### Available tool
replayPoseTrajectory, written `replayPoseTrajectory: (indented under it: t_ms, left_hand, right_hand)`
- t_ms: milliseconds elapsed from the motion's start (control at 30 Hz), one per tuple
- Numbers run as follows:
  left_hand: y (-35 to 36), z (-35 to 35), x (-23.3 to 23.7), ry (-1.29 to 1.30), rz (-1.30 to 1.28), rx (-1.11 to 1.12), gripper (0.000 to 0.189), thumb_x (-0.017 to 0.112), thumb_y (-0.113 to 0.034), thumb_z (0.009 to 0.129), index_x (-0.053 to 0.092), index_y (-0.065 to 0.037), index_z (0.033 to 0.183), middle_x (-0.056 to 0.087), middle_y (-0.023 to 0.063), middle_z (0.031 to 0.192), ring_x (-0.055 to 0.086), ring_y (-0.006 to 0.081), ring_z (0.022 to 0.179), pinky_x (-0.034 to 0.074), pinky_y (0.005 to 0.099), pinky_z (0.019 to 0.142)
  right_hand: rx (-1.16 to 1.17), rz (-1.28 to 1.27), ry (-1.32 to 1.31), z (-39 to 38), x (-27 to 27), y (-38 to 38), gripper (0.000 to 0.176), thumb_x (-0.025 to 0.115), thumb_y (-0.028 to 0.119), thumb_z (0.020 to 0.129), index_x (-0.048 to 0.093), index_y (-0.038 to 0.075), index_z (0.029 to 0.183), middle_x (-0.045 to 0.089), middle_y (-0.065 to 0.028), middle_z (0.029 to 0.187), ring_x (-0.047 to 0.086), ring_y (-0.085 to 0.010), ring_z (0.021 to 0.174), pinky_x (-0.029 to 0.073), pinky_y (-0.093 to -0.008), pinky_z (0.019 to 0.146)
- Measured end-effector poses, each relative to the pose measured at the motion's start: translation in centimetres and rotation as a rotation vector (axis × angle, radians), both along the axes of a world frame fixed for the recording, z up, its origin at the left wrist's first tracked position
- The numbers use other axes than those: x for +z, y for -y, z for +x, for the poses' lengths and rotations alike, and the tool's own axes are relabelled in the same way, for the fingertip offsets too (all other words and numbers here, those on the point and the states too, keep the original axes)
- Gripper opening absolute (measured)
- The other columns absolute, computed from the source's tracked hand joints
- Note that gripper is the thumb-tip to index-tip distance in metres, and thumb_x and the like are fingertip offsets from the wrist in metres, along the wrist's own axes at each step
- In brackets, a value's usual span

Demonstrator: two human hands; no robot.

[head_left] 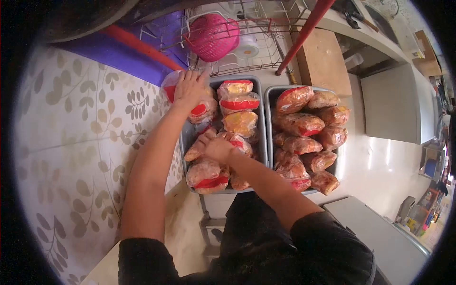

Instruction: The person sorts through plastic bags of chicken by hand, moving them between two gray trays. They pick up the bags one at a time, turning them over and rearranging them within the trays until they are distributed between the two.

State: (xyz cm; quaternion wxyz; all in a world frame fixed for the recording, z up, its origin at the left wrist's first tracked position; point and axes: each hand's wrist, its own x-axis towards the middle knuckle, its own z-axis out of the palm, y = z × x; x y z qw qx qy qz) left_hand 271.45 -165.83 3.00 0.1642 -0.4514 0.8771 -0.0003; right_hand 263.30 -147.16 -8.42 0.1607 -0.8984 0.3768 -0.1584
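Note:
Two grey bins stand side by side in the head view. The left bin (259,166) and the right bin (269,142) hold several clear plastic packs with red labels and orange-brown contents I cannot identify. My left hand (189,90) grips a clear plastic pack (170,84) at the far left corner of the left bin, fingers curled over its top. Lower in that bin, my right hand (217,148) has its fingers closed over another pack (194,151). A pack with a broad red band (209,178) lies just below the right hand.
Behind the bins is a wire rack (266,66) with a pink basket (213,38). Red poles (306,35) rise beside it. A leaf-patterned tiled wall (90,123) borders the left. A cardboard box (323,61) and a white cabinet (394,104) stand at right.

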Motion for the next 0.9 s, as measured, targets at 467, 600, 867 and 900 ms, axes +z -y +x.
replayPoseTrajectory:
  t_ms: [467,600,867,900]
  left_hand:
    - [-1.5,2.0,4.0,-0.269,0.229,0.292,0.027,0.073,-0.022,0.08,0.07,-0.005,0.1,0.07,0.0217,0.099,0.067,0.0396,0.097,0.053,0.0448,0.083]
    - [-5.3,2.3,12.9,-0.584,0.29,0.382,0.027,0.07,-0.008,0.08,0.07,-0.004,0.106,0.073,0.0178,0.099,0.072,0.0293,0.09,0.053,0.0352,0.079]
    - [-7.6,6.0,13.8,-1.25,0.445,0.536,0.025,0.068,0.011,0.078,0.072,0.0,0.1,0.074,0.004,0.097,0.066,0.0095,0.088,0.053,0.0276,0.08]
    - [-7.7,6.3,12.4,-1.219,0.416,0.598,0.024,0.069,0.011,0.078,0.072,0.0,0.1,0.074,0.0043,0.098,0.066,0.0098,0.089,0.053,0.0279,0.08]
  right_hand:
    - [-0.259,0.956,0.38,-0.4,0.6,-0.2,0.059,0.072,0.032,0.086,0.051,0.004,0.133,0.056,-0.0171,0.134,0.062,-0.0343,0.11,0.051,-0.049,0.09]
    - [-0.534,1.265,1.503,-1.3,0.7,1.0,0.071,0.077,0.035,0.083,0.045,0.008,0.141,0.055,-0.0098,0.139,0.056,-0.0291,0.122,0.048,-0.0512,0.098]
    - [0.002,1.025,2.347,-5.7,5.0,8.2,0.095,0.084,0.012,0.062,0.038,0.008,0.145,0.054,-0.0089,0.139,0.051,-0.032,0.129,0.036,-0.0507,0.115]
    - [-0.13,0.918,2.274,-7.2,6.9,8.2,0.093,0.084,0.013,0.062,0.04,0.008,0.144,0.056,-0.0097,0.136,0.054,-0.0321,0.126,0.039,-0.05,0.112]
